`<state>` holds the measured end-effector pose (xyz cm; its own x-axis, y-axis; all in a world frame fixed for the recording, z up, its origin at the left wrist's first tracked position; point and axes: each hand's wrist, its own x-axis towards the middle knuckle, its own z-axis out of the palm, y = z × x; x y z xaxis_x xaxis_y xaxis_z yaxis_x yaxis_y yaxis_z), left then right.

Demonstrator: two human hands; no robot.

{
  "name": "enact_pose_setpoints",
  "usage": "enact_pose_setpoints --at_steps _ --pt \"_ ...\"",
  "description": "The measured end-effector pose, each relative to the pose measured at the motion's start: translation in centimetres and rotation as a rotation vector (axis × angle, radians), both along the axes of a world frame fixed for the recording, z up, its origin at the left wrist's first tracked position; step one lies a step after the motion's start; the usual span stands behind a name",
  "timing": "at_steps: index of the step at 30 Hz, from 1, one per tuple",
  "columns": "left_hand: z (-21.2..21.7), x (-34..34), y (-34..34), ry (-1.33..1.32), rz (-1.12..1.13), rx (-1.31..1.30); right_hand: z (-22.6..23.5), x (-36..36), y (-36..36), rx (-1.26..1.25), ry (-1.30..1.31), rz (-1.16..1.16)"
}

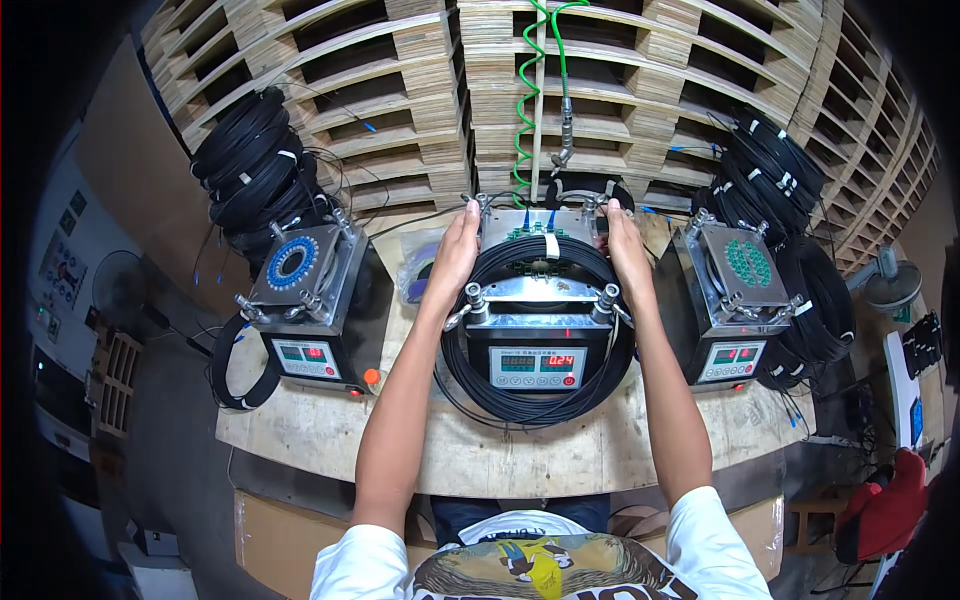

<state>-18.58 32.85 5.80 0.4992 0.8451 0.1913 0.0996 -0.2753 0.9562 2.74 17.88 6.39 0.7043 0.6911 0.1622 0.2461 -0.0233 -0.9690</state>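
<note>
View from above a wooden counter [330,440] carrying three metal machines. The left hand [452,255] and right hand [627,255] rest on opposite sides of a black cable coil [540,330], which lies looped around the middle machine [537,345]. Each grip is loosely curved against the coil's upper outer edge; whether the fingers close fully around it cannot be told. A green spiral hose [527,90] hangs behind. Further black coils flank the left machine [300,300] and right machine [735,300].
</note>
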Motion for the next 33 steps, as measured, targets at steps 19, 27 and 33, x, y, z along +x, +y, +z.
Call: enact_pose_setpoints --at_steps 19,27,33 --pt "0.5 0.0 -0.9 -0.085 0.083 -0.112 0.4 -0.5 -0.1 0.072 0.052 -0.011" --pt "0.7 -0.4 -0.6 0.04 0.045 -0.095 -0.1 0.2 0.3 0.011 -0.043 -0.007" --pt "0.2 -0.6 -0.1 0.052 0.032 -0.075 0.7 -0.6 0.0 0.006 0.102 0.008"
